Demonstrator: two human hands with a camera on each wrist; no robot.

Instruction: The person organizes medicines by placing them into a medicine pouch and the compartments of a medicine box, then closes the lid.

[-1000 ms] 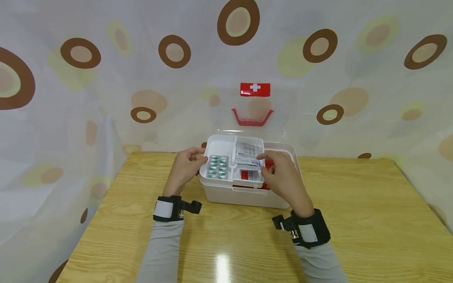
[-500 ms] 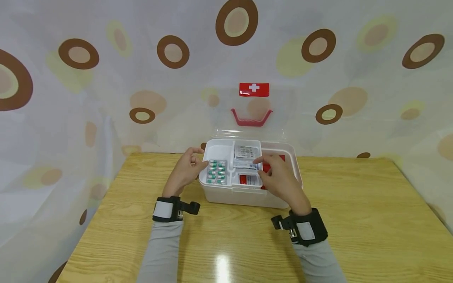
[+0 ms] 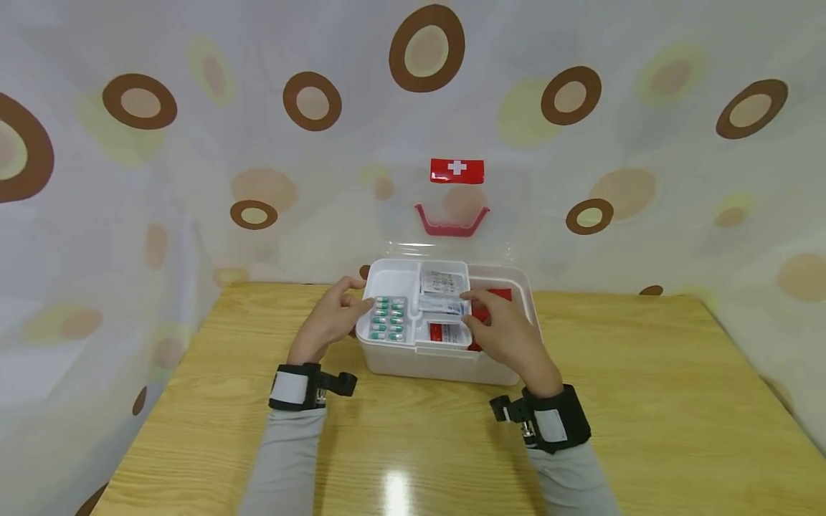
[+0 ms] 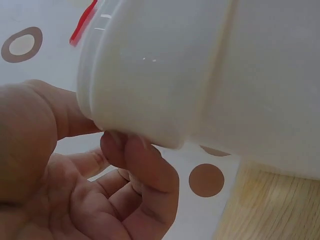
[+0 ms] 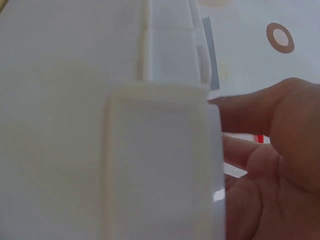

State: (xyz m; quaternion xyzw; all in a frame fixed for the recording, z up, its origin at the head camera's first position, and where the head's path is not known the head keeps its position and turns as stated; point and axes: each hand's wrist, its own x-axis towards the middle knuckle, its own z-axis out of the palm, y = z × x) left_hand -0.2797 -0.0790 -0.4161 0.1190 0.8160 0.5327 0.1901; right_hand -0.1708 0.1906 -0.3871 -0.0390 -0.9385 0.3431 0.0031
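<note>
A white compartment tray [image 3: 391,276] sits over the left part of a white first-aid box [image 3: 439,365]. In it lie a blister pack of green-and-white capsules [image 3: 388,319], flat paper packets [image 3: 442,282] and a red-and-white packet [image 3: 445,332]. My left hand [image 3: 330,315] pinches the tray's left rim, thumb on top; the left wrist view shows curled fingertips [image 4: 137,150] beneath the edge. At the opposite rim my right hand [image 3: 506,333] grips the tray between thumb and fingers; its far fingers are partly hidden in the right wrist view.
The clear lid stands raised behind the box, with a pink-red handle [image 3: 452,229] and a red label with a white cross [image 3: 457,171]. Red items [image 3: 500,294] show in the box right of the tray. A patterned cloth hangs behind the wooden table [image 3: 645,401].
Both hands have lowered the tray a little onto the box, and it now looks more level with the box rim. The head view has shifted slightly.
</note>
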